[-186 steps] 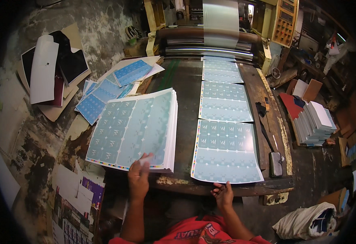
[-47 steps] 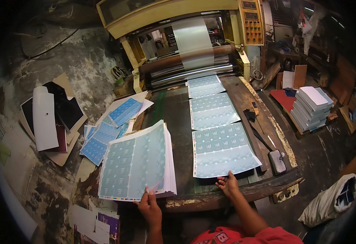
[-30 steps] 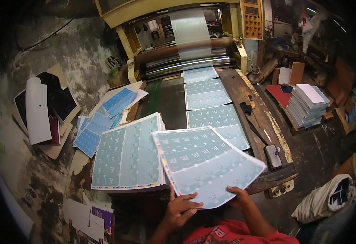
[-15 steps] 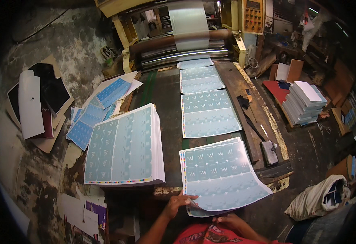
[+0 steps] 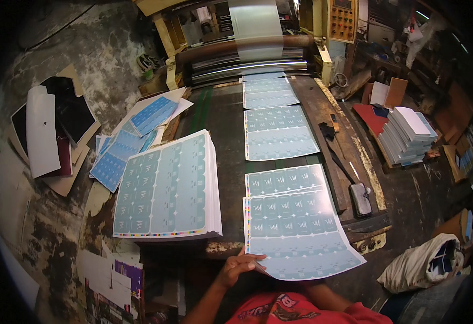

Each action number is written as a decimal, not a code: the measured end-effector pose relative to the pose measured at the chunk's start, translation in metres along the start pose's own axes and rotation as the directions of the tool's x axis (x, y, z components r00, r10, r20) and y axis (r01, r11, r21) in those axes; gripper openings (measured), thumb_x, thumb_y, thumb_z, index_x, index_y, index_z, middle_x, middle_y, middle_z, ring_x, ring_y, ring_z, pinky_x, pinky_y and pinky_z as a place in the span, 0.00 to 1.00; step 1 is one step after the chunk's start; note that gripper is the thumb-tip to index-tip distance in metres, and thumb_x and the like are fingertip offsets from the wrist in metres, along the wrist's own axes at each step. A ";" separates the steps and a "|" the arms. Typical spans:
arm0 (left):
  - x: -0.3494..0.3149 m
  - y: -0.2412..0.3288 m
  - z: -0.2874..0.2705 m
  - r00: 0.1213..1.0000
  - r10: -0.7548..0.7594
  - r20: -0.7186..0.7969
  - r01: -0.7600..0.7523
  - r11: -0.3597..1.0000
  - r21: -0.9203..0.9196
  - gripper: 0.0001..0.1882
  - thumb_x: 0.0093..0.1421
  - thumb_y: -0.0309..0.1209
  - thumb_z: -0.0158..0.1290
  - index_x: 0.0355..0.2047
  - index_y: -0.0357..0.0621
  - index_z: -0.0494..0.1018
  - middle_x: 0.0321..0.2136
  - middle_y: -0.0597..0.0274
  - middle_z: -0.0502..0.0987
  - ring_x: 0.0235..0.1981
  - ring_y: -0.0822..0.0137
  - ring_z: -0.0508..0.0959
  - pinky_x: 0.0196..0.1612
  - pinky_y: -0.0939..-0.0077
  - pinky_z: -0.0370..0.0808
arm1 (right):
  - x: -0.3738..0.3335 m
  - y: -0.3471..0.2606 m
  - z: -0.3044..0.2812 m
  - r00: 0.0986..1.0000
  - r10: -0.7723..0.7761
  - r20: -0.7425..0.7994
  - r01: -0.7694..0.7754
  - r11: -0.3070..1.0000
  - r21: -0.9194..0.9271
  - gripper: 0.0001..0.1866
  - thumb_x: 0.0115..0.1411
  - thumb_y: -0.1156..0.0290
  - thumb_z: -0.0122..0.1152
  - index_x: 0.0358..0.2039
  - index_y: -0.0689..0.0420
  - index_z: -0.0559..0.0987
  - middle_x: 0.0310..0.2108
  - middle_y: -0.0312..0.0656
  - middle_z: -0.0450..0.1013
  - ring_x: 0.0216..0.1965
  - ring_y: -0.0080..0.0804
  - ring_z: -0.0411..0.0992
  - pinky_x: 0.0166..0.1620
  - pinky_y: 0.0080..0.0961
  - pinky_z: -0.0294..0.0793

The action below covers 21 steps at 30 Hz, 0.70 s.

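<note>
My left hand (image 5: 240, 268) pinches the near left corner of a printed pale teal sheet (image 5: 296, 254), thumb on top. That sheet hangs over the near end of the machine's table, its near edge bowed. My right forearm (image 5: 325, 298) comes in from below; its hand is hidden behind the sheet. Under the far edge of the held sheet lies another printed sheet (image 5: 285, 179). Farther up the dark table (image 5: 215, 140) a third sheet (image 5: 279, 132) lies flat, with more sheets overlapping back to the rollers (image 5: 247, 67).
A thick stack of matching sheets (image 5: 161, 186) stands left of the table. Beyond it lie loose blue sheets (image 5: 123, 148). A metal block (image 5: 360, 198) rests on the right rail. On the right are a stack of paper bundles (image 5: 406, 135) and a white sack (image 5: 423, 267).
The sheets on the table have come nearer, and one now reaches under the held sheet. My left hand keeps its corner. My right hand, visible before, is now hidden.
</note>
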<state>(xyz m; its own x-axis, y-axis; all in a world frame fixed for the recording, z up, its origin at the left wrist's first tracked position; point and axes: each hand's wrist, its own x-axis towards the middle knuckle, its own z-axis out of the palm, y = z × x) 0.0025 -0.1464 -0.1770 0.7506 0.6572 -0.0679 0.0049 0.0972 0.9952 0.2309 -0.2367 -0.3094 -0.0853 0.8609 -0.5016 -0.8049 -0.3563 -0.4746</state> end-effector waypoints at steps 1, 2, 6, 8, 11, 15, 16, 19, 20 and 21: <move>0.000 0.003 0.001 1.000 0.001 -0.003 -0.001 1.000 0.000 0.20 0.55 0.39 0.49 0.33 0.33 0.82 0.40 0.48 0.82 0.54 0.56 0.75 0.70 0.52 0.32 | 0.003 -0.004 0.001 1.000 -0.012 -0.012 0.012 1.000 0.007 0.16 0.63 0.68 0.58 0.48 0.63 0.73 0.40 0.47 0.75 0.41 0.36 0.74 0.50 0.40 0.75; 0.000 0.005 0.002 1.000 0.003 -0.006 -0.003 1.000 0.001 0.20 0.55 0.38 0.49 0.33 0.33 0.82 0.40 0.47 0.82 0.54 0.56 0.75 0.70 0.52 0.33 | 0.006 -0.008 0.003 1.000 -0.022 -0.016 0.022 1.000 0.020 0.16 0.63 0.68 0.58 0.48 0.63 0.73 0.40 0.47 0.75 0.41 0.36 0.74 0.50 0.40 0.75; 0.000 0.005 0.003 0.999 0.002 -0.033 -0.004 0.998 -0.061 0.20 0.55 0.38 0.49 0.33 0.31 0.82 0.41 0.45 0.81 0.54 0.55 0.75 0.70 0.53 0.34 | 0.019 -0.019 0.008 0.997 -0.059 -0.043 0.061 0.997 0.041 0.16 0.62 0.69 0.59 0.48 0.63 0.73 0.40 0.47 0.75 0.41 0.36 0.74 0.50 0.40 0.75; 0.004 0.011 0.004 0.999 0.020 -0.043 -0.022 0.999 -0.047 0.20 0.55 0.38 0.49 0.33 0.31 0.82 0.40 0.45 0.82 0.53 0.54 0.76 0.70 0.52 0.33 | 0.024 -0.024 0.010 0.996 -0.074 -0.046 0.076 0.996 0.051 0.17 0.62 0.69 0.60 0.49 0.62 0.73 0.40 0.47 0.75 0.41 0.36 0.74 0.50 0.41 0.75; 0.013 0.013 0.002 0.997 0.059 -0.055 -0.058 0.998 0.025 0.20 0.56 0.38 0.48 0.34 0.31 0.81 0.41 0.44 0.81 0.53 0.54 0.76 0.70 0.51 0.31 | 0.025 -0.026 0.011 0.996 -0.084 -0.044 0.086 0.994 0.065 0.17 0.61 0.70 0.61 0.49 0.62 0.73 0.40 0.47 0.75 0.42 0.36 0.74 0.50 0.41 0.75; 0.035 -0.015 -0.012 0.995 0.066 -0.079 -0.071 0.996 -0.057 0.20 0.58 0.38 0.47 0.35 0.33 0.81 0.42 0.46 0.81 0.55 0.56 0.75 0.70 0.50 0.27 | 0.017 -0.027 0.014 0.995 -0.086 -0.041 0.090 0.991 0.098 0.18 0.61 0.71 0.62 0.49 0.62 0.72 0.40 0.47 0.74 0.42 0.36 0.75 0.50 0.42 0.76; 0.041 -0.021 -0.016 0.995 0.065 -0.076 -0.071 0.995 -0.071 0.20 0.59 0.38 0.47 0.35 0.34 0.81 0.43 0.49 0.81 0.55 0.58 0.75 0.70 0.50 0.26 | 0.009 -0.024 0.015 0.996 -0.076 -0.038 0.081 0.988 0.135 0.18 0.61 0.71 0.62 0.50 0.62 0.72 0.40 0.47 0.74 0.42 0.36 0.75 0.50 0.42 0.76; 0.052 -0.035 -0.027 0.994 0.072 -0.080 -0.082 0.988 -0.133 0.21 0.61 0.39 0.45 0.36 0.34 0.81 0.44 0.49 0.81 0.55 0.60 0.75 0.70 0.51 0.25 | -0.014 -0.020 0.016 0.999 -0.022 0.049 0.012 0.979 0.202 0.18 0.60 0.71 0.63 0.50 0.62 0.72 0.41 0.47 0.74 0.43 0.37 0.75 0.50 0.43 0.76; 0.056 -0.034 -0.029 0.994 0.073 -0.083 -0.086 0.983 -0.165 0.21 0.61 0.39 0.45 0.36 0.34 0.81 0.43 0.49 0.81 0.55 0.59 0.75 0.70 0.52 0.25 | -0.024 -0.017 0.011 0.985 -0.076 0.157 0.081 0.996 -0.023 0.21 0.60 0.70 0.62 0.52 0.61 0.71 0.45 0.47 0.72 0.48 0.40 0.73 0.53 0.51 0.74; 0.059 -0.034 -0.030 0.993 0.074 -0.087 -0.090 0.977 -0.195 0.21 0.62 0.39 0.45 0.36 0.34 0.81 0.43 0.48 0.81 0.54 0.59 0.76 0.70 0.52 0.26 | -0.029 -0.018 0.007 0.976 -0.075 0.205 0.086 0.995 -0.043 0.22 0.59 0.72 0.63 0.53 0.61 0.71 0.45 0.47 0.72 0.48 0.41 0.73 0.53 0.51 0.74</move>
<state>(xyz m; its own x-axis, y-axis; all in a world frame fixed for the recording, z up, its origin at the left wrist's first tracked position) 0.0273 -0.0887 -0.2167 0.6883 0.7254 0.0002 -0.1918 0.1817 0.9645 0.2438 -0.2529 -0.2806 -0.1431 0.9414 -0.3054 -0.7831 -0.2964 -0.5468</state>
